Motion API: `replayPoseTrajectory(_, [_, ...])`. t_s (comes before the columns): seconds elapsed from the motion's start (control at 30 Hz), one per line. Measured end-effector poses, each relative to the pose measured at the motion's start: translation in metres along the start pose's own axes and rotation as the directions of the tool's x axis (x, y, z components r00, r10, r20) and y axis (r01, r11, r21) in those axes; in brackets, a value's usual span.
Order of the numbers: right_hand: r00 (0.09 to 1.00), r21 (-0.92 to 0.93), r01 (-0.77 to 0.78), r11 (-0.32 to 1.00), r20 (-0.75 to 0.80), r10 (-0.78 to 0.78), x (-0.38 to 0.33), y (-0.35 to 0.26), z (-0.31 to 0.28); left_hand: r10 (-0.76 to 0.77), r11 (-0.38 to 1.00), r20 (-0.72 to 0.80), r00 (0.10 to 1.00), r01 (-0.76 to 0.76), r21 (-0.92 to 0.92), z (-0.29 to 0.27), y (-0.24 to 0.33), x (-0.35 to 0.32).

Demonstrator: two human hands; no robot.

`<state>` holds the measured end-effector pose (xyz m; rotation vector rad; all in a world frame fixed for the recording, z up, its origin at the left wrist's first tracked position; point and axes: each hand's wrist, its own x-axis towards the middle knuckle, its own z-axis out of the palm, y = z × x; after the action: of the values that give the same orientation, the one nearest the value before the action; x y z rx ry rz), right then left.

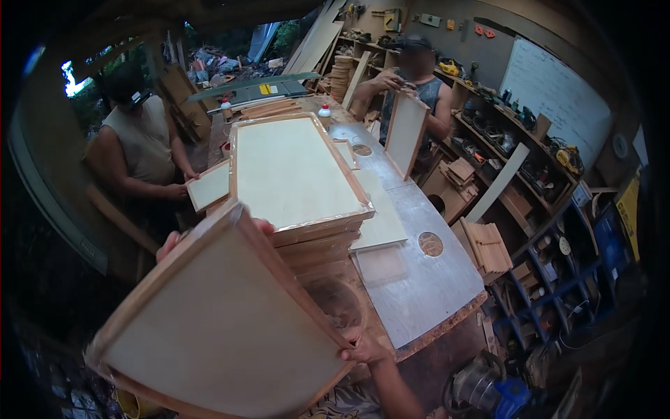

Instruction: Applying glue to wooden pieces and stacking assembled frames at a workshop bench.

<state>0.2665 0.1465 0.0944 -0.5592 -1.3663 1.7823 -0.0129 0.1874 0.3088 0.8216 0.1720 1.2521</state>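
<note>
A large wood-framed panel [223, 328] with a pale flat face is tilted up close to me, off the near end of the bench. My right hand [363, 346] grips its right edge, fingers wrapped over the wooden rim. My left hand [168, 246] is at the far corner; only some fingers show around the frame, and the rest is hidden behind it. Just beyond stands a stack of similar framed panels [300, 167], the top one pale with a brown wooden rim.
A person [139, 140] at the left holds a smaller framed panel [209, 187]. Another person [419, 84] across the bench handles an upright framed panel [406, 133]. A metal sheet [419, 293] with round holes covers the bench's right side. A blue power tool [488, 387] sits at lower right.
</note>
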Motion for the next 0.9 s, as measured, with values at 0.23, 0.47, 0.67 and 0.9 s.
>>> replayPoseTrajectory(0.23, [0.941, 0.028, 0.011, 1.000, -0.338, -0.001, -0.012, -0.054, 0.006, 0.532, 0.493, 0.065, 0.844, -0.372, 0.787, -0.091, -0.021, -0.112])
replayPoseTrajectory(0.47, [0.812, -0.003, -0.001, 1.000, -0.584, -0.001, 0.022, -0.102, 0.039, 0.300, 0.790, -0.697, 0.652, 0.239, 0.564, -0.044, -0.053, -0.142])
replayPoseTrajectory(0.67, [0.745, -0.316, 0.020, 0.949, -0.628, -0.225, 0.022, -0.122, 0.000, 0.364, 0.777, -0.476, 0.801, 0.021, 0.629, 0.001, -0.073, -0.108])
replayPoseTrajectory(0.9, [0.827, -0.432, 0.039, 0.901, -0.492, -0.272, 0.033, -0.155, 0.000, 0.353, 0.721, -0.508, 0.786, 0.118, 0.683, 0.005, -0.080, -0.095])
